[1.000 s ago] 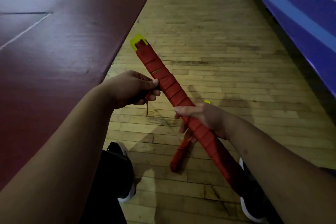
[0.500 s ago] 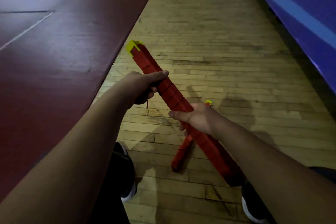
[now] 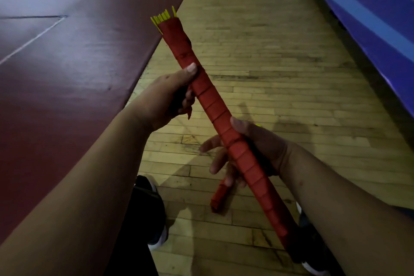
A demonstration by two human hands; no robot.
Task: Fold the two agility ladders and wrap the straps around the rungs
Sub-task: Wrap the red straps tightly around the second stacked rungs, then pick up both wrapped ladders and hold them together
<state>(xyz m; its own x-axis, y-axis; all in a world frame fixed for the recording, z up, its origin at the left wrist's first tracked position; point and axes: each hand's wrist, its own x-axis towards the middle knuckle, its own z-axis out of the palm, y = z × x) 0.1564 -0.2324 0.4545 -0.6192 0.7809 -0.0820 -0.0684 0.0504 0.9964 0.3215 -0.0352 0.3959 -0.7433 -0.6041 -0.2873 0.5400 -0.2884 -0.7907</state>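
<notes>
**While one ladder lies bundled, the other is nearly bound**

Where the person stands, a dark shoe (image 3: 158, 234) shows at the near edge of the wooden floor (image 3: 280, 78). Just beyond it the floor ladder (image 3: 220, 195) lies as a short red bundle, partly hidden under the right hand. It looks finished, though I cannot see its whole length.

Above it the held ladder (image 3: 215, 110) runs as a long red roll from near right to far left, its strap wound in close turns along almost all of it. The right hand (image 3: 253, 148) takes the near half, thumb laid over the top and fingers spread loosely beneath, so the roll sits between them rather than in a tight fist. The left hand (image 3: 165, 94) grips farther along, thumb pressed on the wrap and fingers curled under, with a short strap tail (image 3: 190, 114) poking out below them. At the far tip the yellow rung ends (image 3: 163, 18) fan out bare.

By my reckoning the folding is done for both ladders. What is left is tucking or securing that tail, then setting the roll down.

The floor is pale strip boards, scuffed and darkened in patches. A maroon mat (image 3: 67, 74) covers the left side into the distance, and a blue banner (image 3: 369, 18) with white lettering slants along the far right.
</notes>
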